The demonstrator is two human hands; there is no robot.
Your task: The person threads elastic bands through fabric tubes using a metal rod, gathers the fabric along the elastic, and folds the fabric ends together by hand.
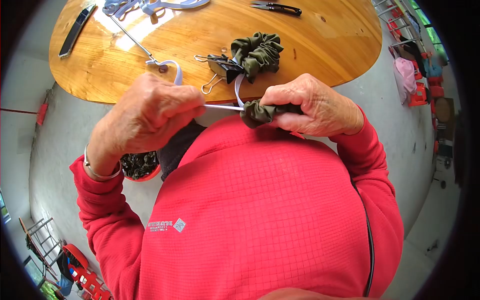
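Observation:
My left hand [152, 112] is closed in a pinch on white elastic [222, 107], which stretches taut to a gathered tube of olive-green fabric. My right hand [315, 105] grips this fabric tube [256, 114], bunched near its open end, at the table's front edge. Another length of white elastic runs up from the fabric to a black binder clip [218, 67]. Against the clip lies a ruffled olive-green scrunchie [259, 55]. Beyond my left hand, a thin metal rod [131, 36] rests on the table, with a loop of white elastic at its near end.
On the wooden table [325, 50] are black-handled thread snips [277, 8], a dark strip-shaped object [76, 31] and pale blue-white ribbon [170, 6]. Below my left forearm stands a red container of dark pieces [140, 165]. Red stools [420, 94] are on the right.

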